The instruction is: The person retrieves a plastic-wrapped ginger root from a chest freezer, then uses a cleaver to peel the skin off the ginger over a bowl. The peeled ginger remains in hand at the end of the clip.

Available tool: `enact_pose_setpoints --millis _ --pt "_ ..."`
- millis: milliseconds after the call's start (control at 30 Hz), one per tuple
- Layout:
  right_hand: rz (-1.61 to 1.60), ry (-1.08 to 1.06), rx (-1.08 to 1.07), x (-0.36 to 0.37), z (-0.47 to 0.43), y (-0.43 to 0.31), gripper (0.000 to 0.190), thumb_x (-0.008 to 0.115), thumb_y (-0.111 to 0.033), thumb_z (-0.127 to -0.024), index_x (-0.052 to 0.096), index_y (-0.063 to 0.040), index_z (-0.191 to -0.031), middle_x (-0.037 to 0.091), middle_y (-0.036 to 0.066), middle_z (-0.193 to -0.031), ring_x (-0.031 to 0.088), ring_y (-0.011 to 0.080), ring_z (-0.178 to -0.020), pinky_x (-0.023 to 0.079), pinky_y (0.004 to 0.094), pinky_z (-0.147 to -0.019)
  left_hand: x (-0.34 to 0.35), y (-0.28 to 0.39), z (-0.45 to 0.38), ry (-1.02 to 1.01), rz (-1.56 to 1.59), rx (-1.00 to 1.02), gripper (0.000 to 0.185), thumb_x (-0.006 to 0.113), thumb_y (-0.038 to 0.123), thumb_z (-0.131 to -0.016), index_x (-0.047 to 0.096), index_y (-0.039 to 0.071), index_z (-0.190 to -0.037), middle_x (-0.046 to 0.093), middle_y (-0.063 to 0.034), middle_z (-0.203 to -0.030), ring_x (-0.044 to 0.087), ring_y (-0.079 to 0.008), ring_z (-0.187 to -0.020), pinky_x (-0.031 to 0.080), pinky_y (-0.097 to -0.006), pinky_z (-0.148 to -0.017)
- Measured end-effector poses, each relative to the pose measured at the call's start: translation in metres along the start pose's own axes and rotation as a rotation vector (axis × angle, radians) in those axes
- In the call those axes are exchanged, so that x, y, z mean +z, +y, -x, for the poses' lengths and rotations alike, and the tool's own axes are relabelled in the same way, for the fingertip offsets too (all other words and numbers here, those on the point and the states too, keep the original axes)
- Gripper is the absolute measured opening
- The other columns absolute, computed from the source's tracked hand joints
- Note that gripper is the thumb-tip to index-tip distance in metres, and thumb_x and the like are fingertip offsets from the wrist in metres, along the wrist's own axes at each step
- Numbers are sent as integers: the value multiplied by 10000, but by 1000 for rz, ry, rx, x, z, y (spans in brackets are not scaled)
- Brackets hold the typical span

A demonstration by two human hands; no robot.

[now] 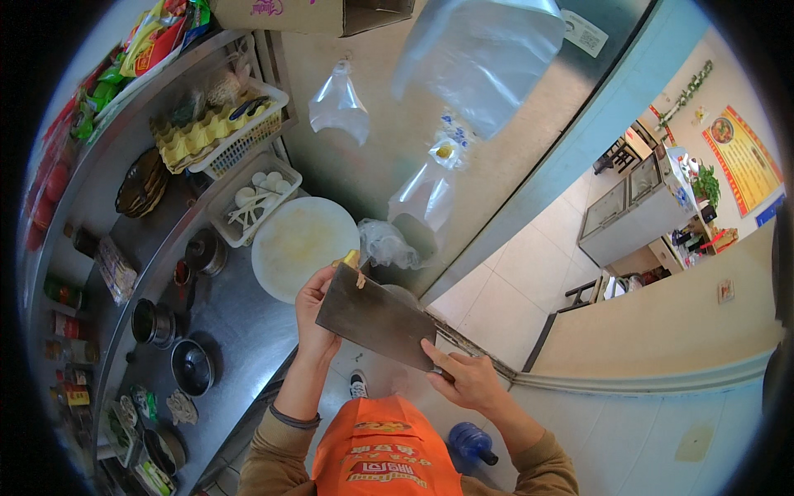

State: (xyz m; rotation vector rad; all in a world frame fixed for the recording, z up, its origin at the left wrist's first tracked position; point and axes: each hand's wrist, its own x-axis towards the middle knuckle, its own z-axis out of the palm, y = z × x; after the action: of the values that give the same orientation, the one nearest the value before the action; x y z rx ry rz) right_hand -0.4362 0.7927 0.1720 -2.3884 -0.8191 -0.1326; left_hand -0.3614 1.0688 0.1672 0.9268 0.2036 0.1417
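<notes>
My right hand [462, 378] grips the handle of a broad Chinese cleaver [378, 319], its index finger stretched along the blade. Behind the blade's far end, my left hand [316, 310] holds a small yellowish piece of food [349, 259], perhaps ginger; its fingertips are partly hidden. A thin peeled-looking scrap [360, 281] clings to the blade's upper edge. Just beyond my left hand lies a round white chopping board [304, 242], stained yellowish in the middle, on the steel counter [248, 310].
A basket of white spoons [254, 201] stands behind the board. Metal pots [192, 367] and a lidded pot [206, 252] are on the counter at left. Clear plastic bags [388, 242] lie or hang at the wall. A blue water bottle [471, 441] rests on the floor by a doorway.
</notes>
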Motion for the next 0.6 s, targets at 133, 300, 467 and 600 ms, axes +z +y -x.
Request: enact_pose_setpoints --millis 133,300,467,600 --pt "57 10 15 3 3 0 695 820 -304 -794 597 -214 -1447 606 2 -660 594 222 -491 473 354 -431 -2 -6 -1 5 -3 48 208 682 59 -991 681 -17 -1185 747 -83 -1050 695 -118 -891 563 -247 -798" --pt "84 10 56 5 4 -6 686 818 -338 -799 598 -246 -1442 614 -6 -666 600 226 -491 474 361 -430 -2 -11 0 23 -7 108 196 679 53 -989 689 -13 -1173 745 -70 -1046 688 -109 -889 559 -248 -800" --pt "73 -15 117 5 3 -9 684 794 -357 -821 572 -260 -1460 635 8 -683 633 250 -522 492 387 -450 2 -12 7 20 -15 88 189 668 53 -993 695 -20 -1165 741 -58 -1067 686 -106 -896 556 -242 -801" --pt "55 -50 143 4 2 -11 672 766 -371 -857 544 -264 -1482 652 18 -706 654 264 -553 513 402 -483 3 -12 9 16 33 59 191 657 50 -998 694 -22 -1171 738 -54 -1071 685 -106 -894 556 -244 -800"
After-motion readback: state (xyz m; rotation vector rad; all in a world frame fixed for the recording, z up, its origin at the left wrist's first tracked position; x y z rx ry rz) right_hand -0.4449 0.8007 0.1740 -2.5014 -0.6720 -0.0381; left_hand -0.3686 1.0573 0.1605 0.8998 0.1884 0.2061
